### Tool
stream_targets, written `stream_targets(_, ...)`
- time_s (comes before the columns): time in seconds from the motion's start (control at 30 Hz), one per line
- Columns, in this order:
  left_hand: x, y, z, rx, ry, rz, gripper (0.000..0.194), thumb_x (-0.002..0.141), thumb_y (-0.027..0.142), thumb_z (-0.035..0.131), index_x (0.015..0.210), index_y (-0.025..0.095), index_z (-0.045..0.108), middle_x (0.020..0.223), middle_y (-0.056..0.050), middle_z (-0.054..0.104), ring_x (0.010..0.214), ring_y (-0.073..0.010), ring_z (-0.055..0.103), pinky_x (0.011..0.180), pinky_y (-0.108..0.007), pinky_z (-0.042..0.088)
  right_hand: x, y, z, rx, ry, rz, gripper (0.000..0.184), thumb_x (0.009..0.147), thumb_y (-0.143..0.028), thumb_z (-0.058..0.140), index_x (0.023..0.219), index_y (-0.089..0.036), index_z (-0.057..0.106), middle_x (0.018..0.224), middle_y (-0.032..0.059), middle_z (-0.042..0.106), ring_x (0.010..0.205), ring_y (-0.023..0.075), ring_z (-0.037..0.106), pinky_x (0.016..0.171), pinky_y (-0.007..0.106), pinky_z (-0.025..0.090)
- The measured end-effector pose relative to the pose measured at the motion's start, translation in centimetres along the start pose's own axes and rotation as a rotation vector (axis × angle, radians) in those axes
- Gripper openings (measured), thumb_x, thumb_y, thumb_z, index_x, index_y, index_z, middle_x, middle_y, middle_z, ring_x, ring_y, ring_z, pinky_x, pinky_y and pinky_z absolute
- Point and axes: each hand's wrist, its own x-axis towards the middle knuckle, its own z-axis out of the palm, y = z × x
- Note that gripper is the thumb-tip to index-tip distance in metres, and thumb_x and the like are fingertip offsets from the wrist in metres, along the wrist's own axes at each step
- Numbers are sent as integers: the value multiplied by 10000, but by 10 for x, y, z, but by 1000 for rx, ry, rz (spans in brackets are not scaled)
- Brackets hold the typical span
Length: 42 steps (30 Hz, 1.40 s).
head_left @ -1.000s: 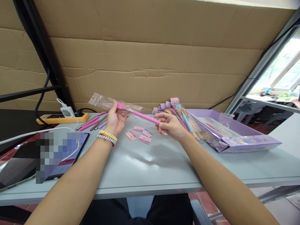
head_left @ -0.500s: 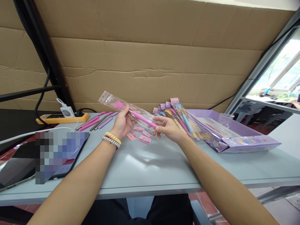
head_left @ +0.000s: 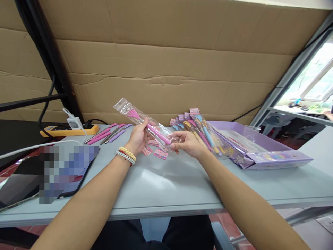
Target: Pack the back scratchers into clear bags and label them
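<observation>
A pink back scratcher (head_left: 156, 132) lies slantwise inside a clear plastic bag (head_left: 121, 106), held above the table. My left hand (head_left: 139, 138) is closed on its middle, thumb on top, below the pink hand-shaped head. My right hand (head_left: 185, 141) pinches the bag's lower right end, by the tip of the handle. Under the bag, several small pink printed cards (head_left: 160, 154) lie on the table, partly hidden. Unbagged pink and purple back scratchers (head_left: 116, 135) rest to the left. Bagged ones with card tops (head_left: 204, 130) are piled to the right of my right hand.
A purple box (head_left: 279, 158) with plastic bags in it stands on the right of the table (head_left: 166, 187). To the left are a yellow power strip (head_left: 69, 131), a white cable and a tablet-like device (head_left: 78, 173). A cardboard panel (head_left: 169, 62) closes off the back.
The back scratcher sits further inside the bag, with the bag's end now extending past the handle tip at my right fingers. My left hand has shifted slightly right.
</observation>
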Motion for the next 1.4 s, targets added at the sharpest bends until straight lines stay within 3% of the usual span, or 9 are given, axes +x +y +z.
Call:
stream_targets(0.17,0,1,0,16,10,-2,331,832,462,561,800,135,597,640,-37,660,503,-132,609,474,-242,493,0,-4,4,-42,59,-4,286,585,-301,803,758,-140,641,612,6,621,521,106,559,437,213,405)
stream_targets(0.37,0,-1,2,50,1,-24,312,833,453,560,798,143,565,636,-29,648,493,-141,612,457,-252,496,4,0,3,-144,223,-51,327,565,-336,795,764,-141,625,558,-22,570,436,83,492,410,214,361)
stream_targets(0.57,-2,-3,3,59,-28,-24,295,822,430,583,770,144,531,589,-5,604,507,-152,627,448,-251,501,4,3,3,-240,281,-104,317,609,-392,747,764,-145,622,554,-10,580,419,78,472,413,216,371)
stream_targets(1.0,-3,-3,5,110,-19,-16,324,767,443,649,741,145,524,577,-6,599,520,-166,644,422,-232,481,2,-2,6,-379,377,-78,361,627,-483,714,711,-155,588,550,-15,555,419,77,472,402,212,349)
stream_targets(1.2,4,3,-1,35,73,27,345,775,471,628,712,146,531,511,4,587,475,-139,616,431,-215,465,3,-4,7,-310,384,-117,424,628,-489,724,853,-153,594,561,-39,524,420,75,462,399,218,363)
stream_targets(1.4,8,7,-11,1,207,-7,310,809,441,587,740,140,569,518,-3,604,478,-142,617,427,-231,454,4,-2,3,-281,391,-197,410,639,-453,731,913,-165,631,739,2,571,469,57,443,415,227,373)
